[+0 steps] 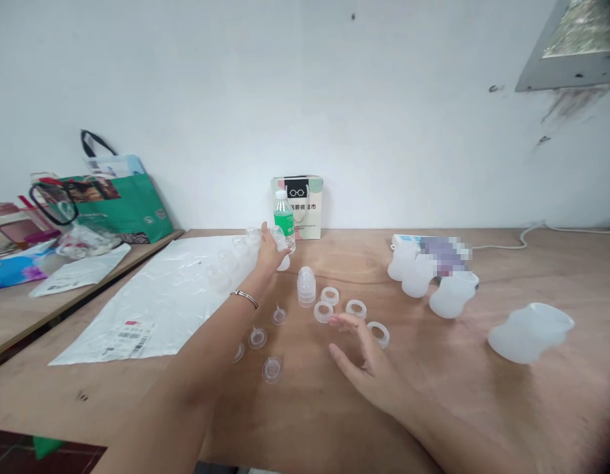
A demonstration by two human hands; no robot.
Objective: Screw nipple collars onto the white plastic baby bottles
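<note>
My left hand reaches far forward, its thumb and fingers around a clear domed bottle cap beside a water bottle. The hand hides part of that cap. More clear domed caps stand in a row to its left. Nearer the middle, a domed baby bottle cap stands upright on a ring. My right hand hovers with thumb and fingers apart, holding nothing, near several white screw rings. Several clear silicone nipples lie to the left, one partly behind my left forearm.
Several frosted bottle bodies stand on the right of the wooden table. A white plastic mailer covers the left part. Behind stand a paper bag and a green bag. A white cable runs along the wall.
</note>
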